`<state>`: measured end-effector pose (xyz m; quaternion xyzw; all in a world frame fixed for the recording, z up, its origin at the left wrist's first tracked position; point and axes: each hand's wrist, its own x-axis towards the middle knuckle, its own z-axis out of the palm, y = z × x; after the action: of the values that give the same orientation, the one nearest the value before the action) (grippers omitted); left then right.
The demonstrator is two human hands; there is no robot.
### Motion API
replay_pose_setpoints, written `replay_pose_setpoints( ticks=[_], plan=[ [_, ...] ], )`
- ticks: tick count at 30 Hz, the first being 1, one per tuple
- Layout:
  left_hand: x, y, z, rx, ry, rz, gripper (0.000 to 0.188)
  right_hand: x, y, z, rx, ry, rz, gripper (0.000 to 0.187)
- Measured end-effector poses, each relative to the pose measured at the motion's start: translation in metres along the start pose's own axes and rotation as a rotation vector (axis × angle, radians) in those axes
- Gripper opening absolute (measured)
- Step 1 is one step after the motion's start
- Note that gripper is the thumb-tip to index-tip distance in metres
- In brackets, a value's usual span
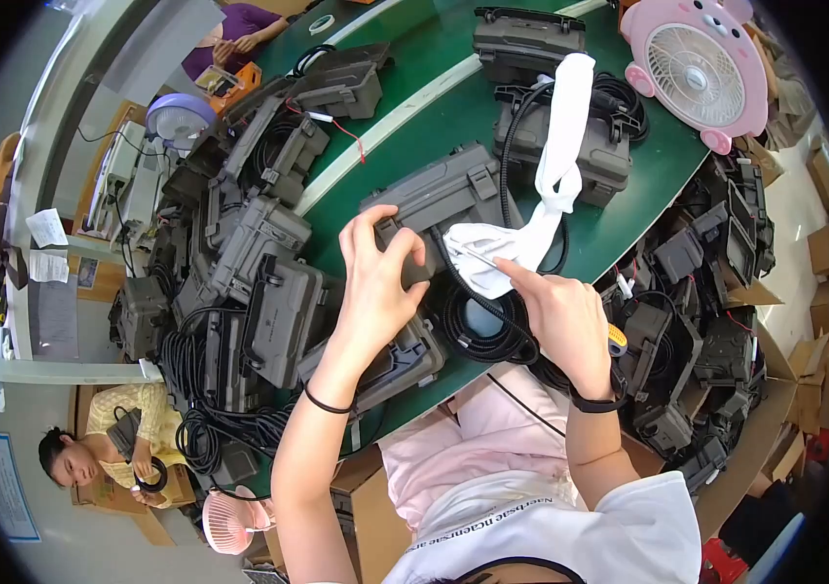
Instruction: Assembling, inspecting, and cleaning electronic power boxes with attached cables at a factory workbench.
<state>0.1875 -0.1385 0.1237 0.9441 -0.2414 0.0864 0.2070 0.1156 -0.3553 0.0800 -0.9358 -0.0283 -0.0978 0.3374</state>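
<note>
Currently, a yellow-topped co-worker (147,419) occupies eight o'clock. Left hand (378,274): half-curled, hold undeterminable, at the dark-grey rectangular plastic case (443,200), twelve o'clock, on a green table (664,164). Right hand (565,316), three o'clock: closed around a slim yellow-handled tool (617,339). Pink plastic fan (697,73): two o'clock.

Workshop, green workbench (663,156), grey plastic cases (445,200), coiled cables (184,355), cardboard boxes (823,251)
</note>
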Motion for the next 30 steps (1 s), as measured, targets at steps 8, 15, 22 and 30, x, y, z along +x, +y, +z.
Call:
replay_pose_setpoints(
  ticks=[8,15,22,30],
  plan=[
    [0.001,0.002,0.000,-0.018,-0.010,0.005,0.048,0.000,0.001,0.010,-0.055,0.093,-0.043,0.038],
    [0.001,0.002,0.001,-0.003,-0.007,0.003,0.048,-0.008,0.002,0.014,-0.083,0.087,-0.060,0.038],
    [0.001,0.003,0.001,-0.005,0.002,-0.010,0.047,-0.007,0.002,0.017,-0.048,0.113,-0.045,0.040],
    [0.000,0.003,0.001,0.005,0.011,-0.026,0.048,-0.011,-0.002,0.022,-0.147,0.152,-0.051,0.048]
  ],
)
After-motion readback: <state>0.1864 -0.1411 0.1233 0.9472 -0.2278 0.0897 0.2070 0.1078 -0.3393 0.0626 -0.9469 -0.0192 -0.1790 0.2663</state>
